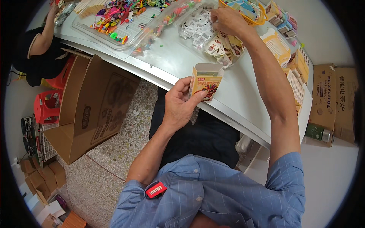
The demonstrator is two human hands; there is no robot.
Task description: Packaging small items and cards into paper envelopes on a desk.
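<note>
My left hand (178,103) grips a small yellow carton (205,80) with its top flaps open, held upright at the near edge of the white table (178,60). My right hand (225,19) reaches far across the table into a clear tray of small white packets (195,26), its fingers pinched on them. Beside that tray lies a heap of small printed cards (222,47).
A clear tray of colourful small toys (118,19) sits at the table's left. Flat yellow cartons (294,72) are stacked along the right edge, with an orange basket (247,11) behind. An open cardboard box (91,106) and red stools (47,106) stand on the floor. Another person (42,45) sits at far left.
</note>
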